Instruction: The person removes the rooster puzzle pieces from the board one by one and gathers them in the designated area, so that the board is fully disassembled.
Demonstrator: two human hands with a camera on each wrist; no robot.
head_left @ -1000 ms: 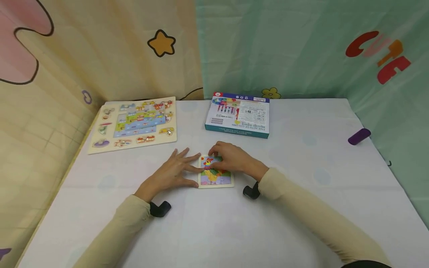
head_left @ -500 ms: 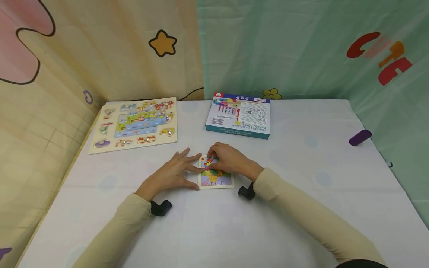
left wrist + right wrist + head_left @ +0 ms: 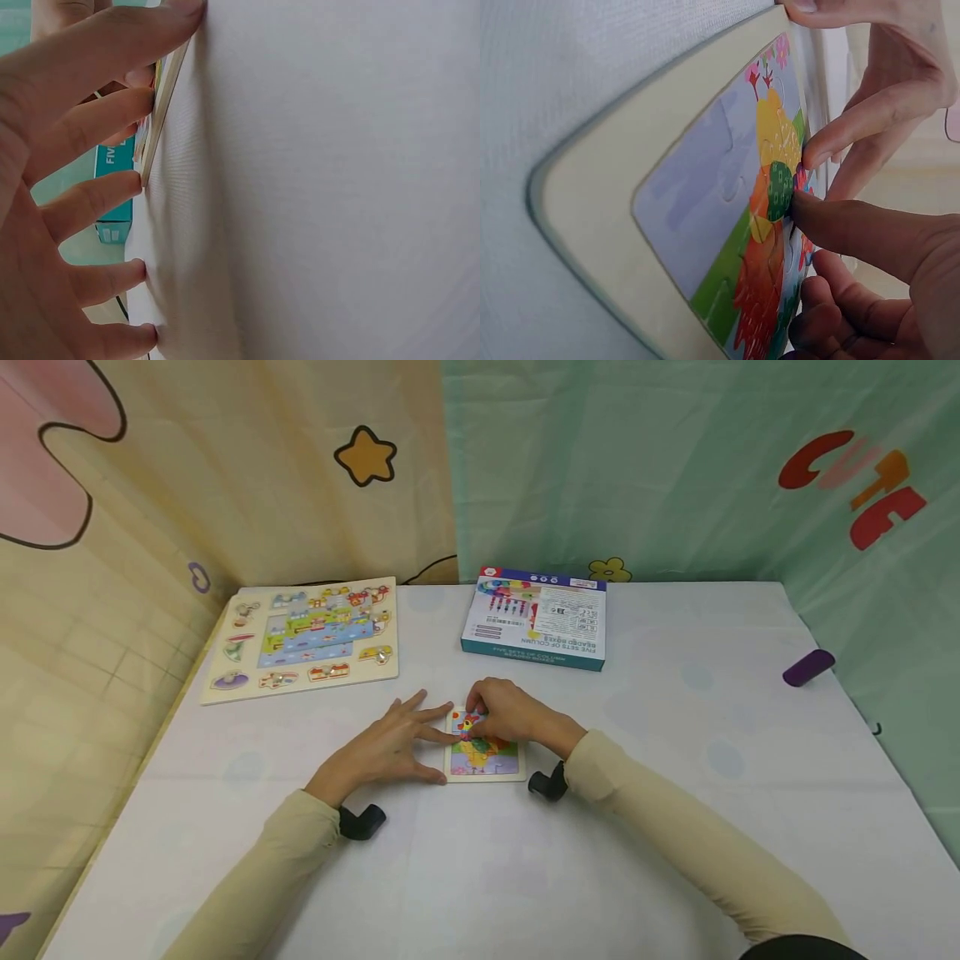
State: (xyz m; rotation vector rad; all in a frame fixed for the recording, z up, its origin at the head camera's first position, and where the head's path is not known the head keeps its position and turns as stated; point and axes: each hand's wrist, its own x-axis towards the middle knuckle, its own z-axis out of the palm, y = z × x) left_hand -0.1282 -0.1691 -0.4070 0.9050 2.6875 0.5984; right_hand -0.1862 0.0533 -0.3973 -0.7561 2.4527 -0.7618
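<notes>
A small square jigsaw puzzle (image 3: pixel 485 764) with a rooster picture and a pale frame lies flat mid-table. My left hand (image 3: pixel 386 745) spreads its fairly straight fingers along the puzzle's left side; in the left wrist view its thumb (image 3: pixel 112 41) and some fingertips touch the board's edge. Over the upper part bends my right hand (image 3: pixel 517 714), thumb and curled fingers around a puzzle piece there. In the right wrist view the right thumb (image 3: pixel 847 225) presses beside the rooster's green wing (image 3: pixel 780 191). Most of that piece is hidden by the hand.
A large wooden peg puzzle board (image 3: pixel 300 631) lies at the back left. At the back middle stands a flat teal-edged box (image 3: pixel 534 618). A purple cylinder (image 3: pixel 808 667) sits at the right edge. Patterned curtains hang behind and beside the table.
My right wrist and forearm have shifted slightly left, while the right fingers stay on the upper part of the puzzle. The left hand holds the same place at the board's edge.
</notes>
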